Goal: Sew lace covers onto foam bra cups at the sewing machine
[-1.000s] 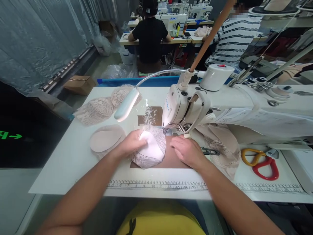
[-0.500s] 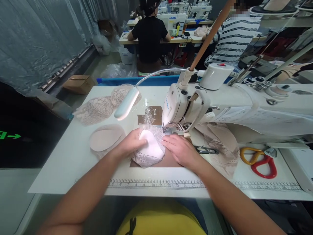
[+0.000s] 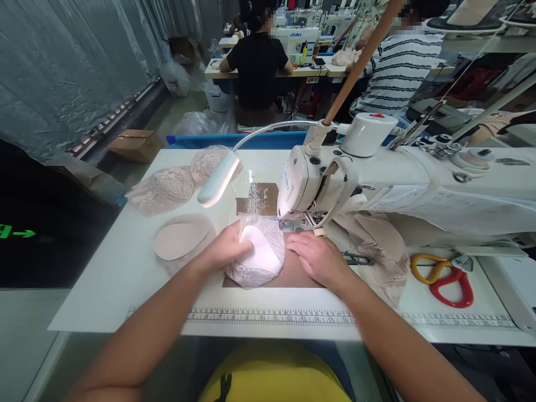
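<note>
Lace-covered bra cup (image 3: pixel 257 257) sits at frame centre, just below the sewing machine (image 3: pixel 318 178) needle. Left hand (image 3: pixel 224 248) grips its left edge; right hand (image 3: pixel 320 258) presses flat beside it. Probably light, soft, floppy; best held by its edges.

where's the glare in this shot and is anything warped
Head view: the lamp blows the padded cup in the left hand out to near white; head view: glare streaks the shiny plate behind it; head view: the wide lens bows the printed ruler into a slight curve.
</note>
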A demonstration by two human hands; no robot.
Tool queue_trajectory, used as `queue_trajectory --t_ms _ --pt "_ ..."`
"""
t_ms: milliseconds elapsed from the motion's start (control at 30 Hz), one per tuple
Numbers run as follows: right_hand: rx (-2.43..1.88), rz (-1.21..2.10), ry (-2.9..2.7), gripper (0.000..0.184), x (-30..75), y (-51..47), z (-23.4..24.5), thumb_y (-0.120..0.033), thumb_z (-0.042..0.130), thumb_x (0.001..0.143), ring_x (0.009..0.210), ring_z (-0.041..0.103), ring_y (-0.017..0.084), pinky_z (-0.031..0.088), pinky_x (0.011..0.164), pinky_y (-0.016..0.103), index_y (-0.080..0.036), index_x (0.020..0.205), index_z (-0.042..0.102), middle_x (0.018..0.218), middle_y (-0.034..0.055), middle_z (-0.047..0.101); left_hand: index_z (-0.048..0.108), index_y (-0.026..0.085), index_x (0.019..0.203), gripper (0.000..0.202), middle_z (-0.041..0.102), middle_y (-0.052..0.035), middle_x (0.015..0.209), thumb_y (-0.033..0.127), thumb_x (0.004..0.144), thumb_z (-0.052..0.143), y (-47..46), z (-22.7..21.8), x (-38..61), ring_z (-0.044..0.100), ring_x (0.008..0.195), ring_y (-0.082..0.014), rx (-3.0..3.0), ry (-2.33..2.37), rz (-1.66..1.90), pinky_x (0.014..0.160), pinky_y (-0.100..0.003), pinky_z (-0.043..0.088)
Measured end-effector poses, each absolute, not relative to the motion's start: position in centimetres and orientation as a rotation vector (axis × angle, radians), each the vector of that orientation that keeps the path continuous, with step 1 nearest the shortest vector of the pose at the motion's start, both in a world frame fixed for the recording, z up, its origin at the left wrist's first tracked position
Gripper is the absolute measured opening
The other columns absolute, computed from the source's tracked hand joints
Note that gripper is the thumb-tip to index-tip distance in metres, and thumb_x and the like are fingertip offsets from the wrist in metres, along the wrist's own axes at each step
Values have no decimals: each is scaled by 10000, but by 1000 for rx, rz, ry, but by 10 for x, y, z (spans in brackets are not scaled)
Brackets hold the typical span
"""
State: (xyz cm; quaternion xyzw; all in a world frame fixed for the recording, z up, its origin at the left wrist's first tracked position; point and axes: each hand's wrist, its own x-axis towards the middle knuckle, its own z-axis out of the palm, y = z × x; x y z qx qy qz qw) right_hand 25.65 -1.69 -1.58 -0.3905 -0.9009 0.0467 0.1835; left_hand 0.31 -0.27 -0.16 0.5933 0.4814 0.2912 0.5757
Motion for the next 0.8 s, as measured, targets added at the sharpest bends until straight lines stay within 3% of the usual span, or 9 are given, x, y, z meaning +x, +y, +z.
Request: queue_trajectory --t_ms 67,233,400,500,600,800 --pt "-1129 144 -2470 314 257 -19 -16 3 426 768 762 552 180 412 652 300 -181 829 674 842 45 687 467 143 1301 594 611 -94 1210 147 715 565 -3 -4 1 575 1108 -252 1422 1166 670 921 -354 474" --pt "-913 322 -2533 237 248 -31 -15 -169 473 875 766 537 179 397 673 304 -185 1024 658 860 61 665 477 157 1285 548 604 -96 1219 238 756 596 -6 3 -7 567 1108 -269 1618 1304 613 930 -373 462" --pt "-921 340 -2610 221 243 -35 -12 -234 468 911 715 480 165 351 654 293 -181 999 664 795 51 612 511 149 1221 406 606 -118 1144 288 840 541 -16 32 -5 556 1042 -271 2147 1598 700 895 -401 453" --pt "-915 322 -2620 222 243 -34 -13 -241 467 911 714 476 166 347 655 294 -173 967 670 783 52 599 589 131 1078 251 620 -119 1057 205 903 425 -17 39 12 554 977 -231 2514 1325 674 852 -355 459" --pt "-907 320 -2628 209 244 -34 -14 -244 484 898 722 494 171 355 653 297 -171 916 679 775 55 599 631 105 1004 277 624 -123 955 170 921 375 -11 25 32 552 867 -216 2718 1086 386 759 -337 462" --pt "-1059 297 -2426 242 249 -28 -18 -218 437 929 746 556 168 403 713 300 -185 937 676 804 53 659 619 117 1124 299 603 -125 998 223 921 428 -3 -12 44 537 892 -225 2830 1074 370 762 -360 451"
